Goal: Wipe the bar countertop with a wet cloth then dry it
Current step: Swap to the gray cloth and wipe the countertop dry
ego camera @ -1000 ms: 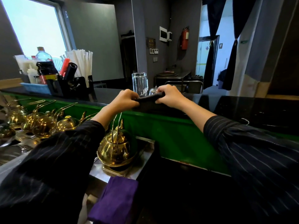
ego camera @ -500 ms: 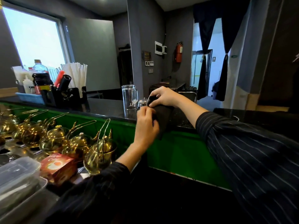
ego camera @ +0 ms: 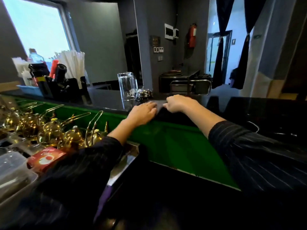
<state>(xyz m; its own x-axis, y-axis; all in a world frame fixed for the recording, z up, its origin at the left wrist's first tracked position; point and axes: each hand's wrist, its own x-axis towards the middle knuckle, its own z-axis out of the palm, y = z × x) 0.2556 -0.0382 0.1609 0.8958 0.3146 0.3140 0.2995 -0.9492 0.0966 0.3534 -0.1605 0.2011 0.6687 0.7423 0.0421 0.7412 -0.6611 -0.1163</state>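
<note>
At the near edge of the glossy black tabletop [ego camera: 106,100], a dark folded cloth [ego camera: 160,110] lay crosswise between both grips, left hand [ego camera: 142,111] flat and right hand [ego camera: 178,103] pinching its far edge.

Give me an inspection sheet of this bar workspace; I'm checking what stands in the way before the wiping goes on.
Surface: black glossy countertop, reflective; wet or dry cannot be told.
Job's things: dark cloth lying at the counter's near edge, partly draped over the green front panel.
Clutter: clear glass mug and call bell just behind the hands; black organiser with straws at far left; brass teapots and a red box on the lower shelf.
Hands: left hand flat on the cloth; right hand pinching its edge.
Cables: nothing seen.
Surroundings: window, fire extinguisher, curtained doorway.
</note>
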